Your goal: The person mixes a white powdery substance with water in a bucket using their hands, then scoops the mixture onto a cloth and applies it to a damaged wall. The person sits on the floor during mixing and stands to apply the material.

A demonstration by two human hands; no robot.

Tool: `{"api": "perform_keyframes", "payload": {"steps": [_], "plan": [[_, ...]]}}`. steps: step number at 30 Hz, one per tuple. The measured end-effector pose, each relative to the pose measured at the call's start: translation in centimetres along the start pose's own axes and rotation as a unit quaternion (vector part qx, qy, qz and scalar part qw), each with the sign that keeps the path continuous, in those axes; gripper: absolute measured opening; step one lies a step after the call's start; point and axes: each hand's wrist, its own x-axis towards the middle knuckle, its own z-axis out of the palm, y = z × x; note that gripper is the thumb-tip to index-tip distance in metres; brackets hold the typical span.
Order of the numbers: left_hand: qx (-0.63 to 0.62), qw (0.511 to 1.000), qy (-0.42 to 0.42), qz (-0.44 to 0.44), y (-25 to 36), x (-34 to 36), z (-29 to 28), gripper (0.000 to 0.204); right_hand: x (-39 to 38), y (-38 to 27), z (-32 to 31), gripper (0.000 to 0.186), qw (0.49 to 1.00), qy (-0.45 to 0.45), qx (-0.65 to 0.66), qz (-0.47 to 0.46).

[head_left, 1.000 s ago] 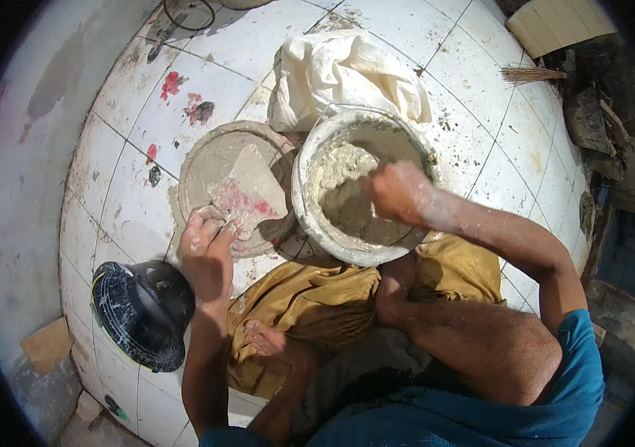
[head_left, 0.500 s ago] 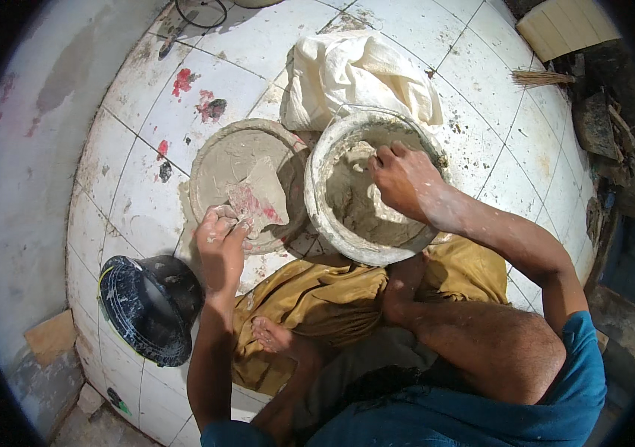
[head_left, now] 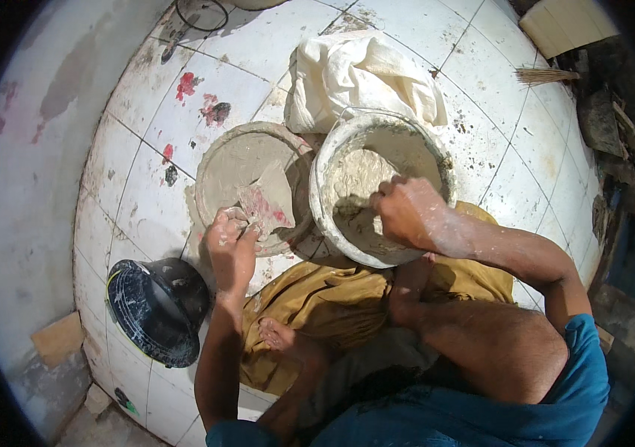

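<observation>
My left hand point(head_left: 232, 246) pinches the near edge of a thin flat scraper-like piece point(head_left: 267, 200), pale grey with red stains. The piece rests over the round shallow pan point(head_left: 206, 182), which holds smooth grey paste point(head_left: 247, 153). My right hand point(head_left: 412, 214) is inside the mouth of the paste-smeared bucket point(head_left: 321, 195), fingers curled at the right side. Whatever those fingers hold is hidden. Wet, lumpy paste point(head_left: 358, 170) lies in the bucket, pushed up toward its far side, with the hand's shadow across it.
A white woven sack point(head_left: 358, 78) is bunched behind the bucket. The black bucket point(head_left: 157, 309) lies tipped at the left. Mustard-yellow cloth point(head_left: 317, 298) spreads under my legs. Stick bristles point(head_left: 547, 76) and a dark scoop-like thing point(head_left: 599, 123) are at the far right.
My right hand has moved nearer and lower within the bucket, and the paste there looks smoother and shifted. My left hand keeps its hold on the flat piece over the pan.
</observation>
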Motion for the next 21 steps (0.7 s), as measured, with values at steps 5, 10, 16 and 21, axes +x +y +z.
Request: {"api": "perform_keyframes", "payload": {"steps": [5, 10, 16, 21], "plan": [[-0.029, 0.999, 0.042, -0.015, -0.2, 0.1, 1.4, 0.031, 2.2, 3.0, 2.7, 0.029, 0.995, 0.018, -0.092, -0.021], [0.012, 1.000, -0.007, 0.006, -1.5, 0.6, 0.4, 0.041, -1.4, -0.6, 2.1, 0.030, 0.992, 0.086, 0.042, -0.082], [-0.047, 0.996, 0.055, -0.044, -1.6, 0.0, 1.7, 0.044, 2.1, 3.6, 2.1, 0.017, 0.992, 0.096, 0.003, 0.081], [-0.033, 0.997, 0.050, -0.041, -0.6, -0.3, 1.8, 0.042, -0.1, 0.4, 4.7, 0.022, 0.998, 0.046, 0.001, -0.039]]}}
